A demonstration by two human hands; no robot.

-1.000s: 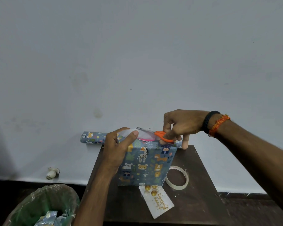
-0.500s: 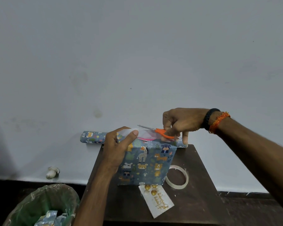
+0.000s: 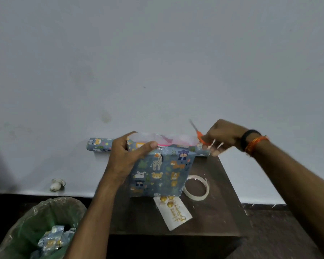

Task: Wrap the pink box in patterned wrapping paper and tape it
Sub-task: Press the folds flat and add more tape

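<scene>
The box [image 3: 161, 171], covered in blue animal-print wrapping paper, stands upright on a small dark table [image 3: 213, 212]. Its pink top edge [image 3: 165, 144] shows under white paper flaps that stick up. My left hand [image 3: 127, 157] grips the box's upper left corner, thumb across the front. My right hand [image 3: 221, 137] holds orange-handled scissors [image 3: 197, 132] just off the box's upper right corner, blades pointing up and left. A roll of the same wrapping paper [image 3: 99, 144] lies behind the box against the wall.
A ring of clear tape [image 3: 195, 187] lies on the table right of the box. A white gift tag with gold lettering [image 3: 173, 214] lies in front. A green-lined bin [image 3: 41, 228] with paper scraps stands on the floor at lower left.
My right hand has drawn the scissors off the top of the box to the right and tilted the blades upward. The left hand keeps its hold on the box.
</scene>
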